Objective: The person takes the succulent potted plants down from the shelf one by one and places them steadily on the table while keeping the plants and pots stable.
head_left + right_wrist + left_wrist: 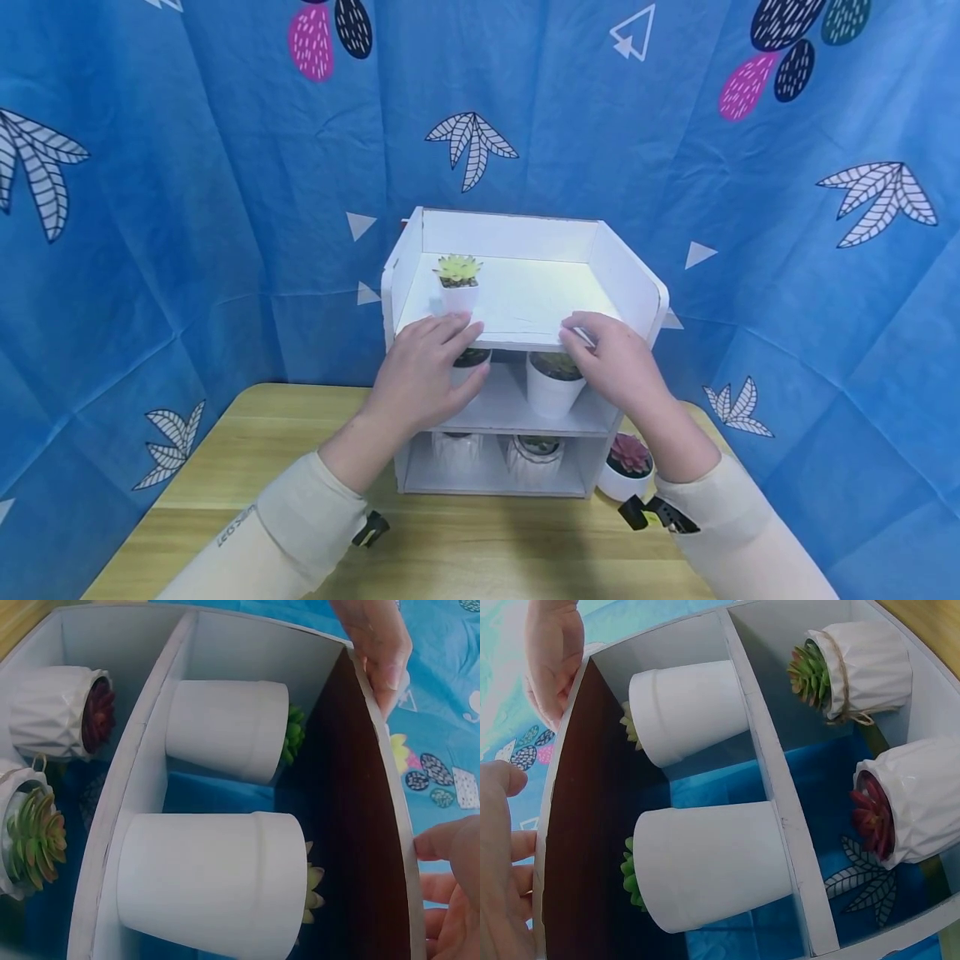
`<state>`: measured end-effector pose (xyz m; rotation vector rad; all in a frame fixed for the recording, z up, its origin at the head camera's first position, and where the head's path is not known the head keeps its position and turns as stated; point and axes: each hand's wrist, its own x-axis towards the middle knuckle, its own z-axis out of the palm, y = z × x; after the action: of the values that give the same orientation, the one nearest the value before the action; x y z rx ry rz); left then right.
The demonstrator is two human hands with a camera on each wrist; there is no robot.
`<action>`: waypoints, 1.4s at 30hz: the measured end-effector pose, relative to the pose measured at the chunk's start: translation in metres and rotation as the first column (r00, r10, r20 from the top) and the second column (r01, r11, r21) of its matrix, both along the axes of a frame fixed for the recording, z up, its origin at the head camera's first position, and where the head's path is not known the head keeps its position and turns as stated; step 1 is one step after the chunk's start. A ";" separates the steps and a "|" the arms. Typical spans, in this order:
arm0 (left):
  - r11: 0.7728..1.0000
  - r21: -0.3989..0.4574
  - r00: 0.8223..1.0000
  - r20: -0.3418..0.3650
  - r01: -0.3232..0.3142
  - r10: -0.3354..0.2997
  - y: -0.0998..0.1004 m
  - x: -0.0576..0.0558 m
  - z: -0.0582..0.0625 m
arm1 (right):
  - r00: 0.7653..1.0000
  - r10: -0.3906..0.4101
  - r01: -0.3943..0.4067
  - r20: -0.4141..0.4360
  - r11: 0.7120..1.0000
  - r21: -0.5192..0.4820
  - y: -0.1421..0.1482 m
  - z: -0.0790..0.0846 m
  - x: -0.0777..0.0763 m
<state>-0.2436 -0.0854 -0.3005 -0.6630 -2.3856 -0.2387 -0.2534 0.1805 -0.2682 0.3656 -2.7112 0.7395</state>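
My grip is loose: my left hand and my right hand have relaxed fingers, both at the front edge of one white, three-level shelf unit; how firmly they touch it I cannot tell. The unit stands at the centre of the head view and bears five potted plants. One small yellow-green succulent in a white pot sits on the top level, left of centre, just beyond my left fingertips. Two smooth, tapered white pots with green plants stand on the middle level. Two faceted white pots share the bottom level: a twine-tied one with a green succulent, upper right in the left wrist view, and one with a red succulent below it in that frame. A sixth plant, a pinkish-red succulent in a rounded white pot, stands on the pale wooden table just beside the unit, lower right in the head view. My two cream sleeves enter from the bottom corners; blue patterned cloth hangs behind.
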 end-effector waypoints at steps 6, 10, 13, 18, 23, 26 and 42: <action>1.000 0.000 1.000 -0.002 -0.007 0.007 0.001 0.001 -0.001 | 1.000 -0.006 0.006 -0.011 1.000 0.009 -0.001 -0.003 0.001; 1.000 -0.003 1.000 -0.017 -0.003 0.003 0.001 0.000 -0.002 | 1.000 -0.012 0.012 -0.027 1.000 0.019 -0.002 -0.003 0.001; 1.000 -0.008 1.000 -0.026 -0.002 0.002 0.001 -0.001 -0.002 | 0.999 -0.018 0.019 -0.035 0.999 0.030 -0.003 -0.003 0.001; 1.000 -0.017 1.000 -0.028 -0.011 0.010 0.002 -0.002 -0.001 | 0.999 -0.024 0.027 -0.046 0.998 0.049 -0.002 -0.002 0.000; 1.000 -0.017 1.000 -0.019 -0.014 0.014 0.003 -0.001 0.002 | 0.998 -0.030 0.033 -0.047 0.998 0.061 -0.002 -0.001 0.000; 1.000 -0.002 1.000 -0.008 -0.006 0.006 0.004 -0.001 0.004 | 0.999 -0.034 0.037 -0.041 0.997 0.062 -0.001 -0.001 0.000; 0.999 0.044 0.999 0.041 -0.012 0.010 0.006 -0.001 0.010 | 0.997 -0.039 0.044 -0.066 0.996 0.072 -0.003 -0.002 0.000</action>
<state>-0.2449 -0.0792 -0.2900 -0.6296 -2.4152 -0.3024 -0.2537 0.1779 -0.2700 0.3432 -2.6816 0.6078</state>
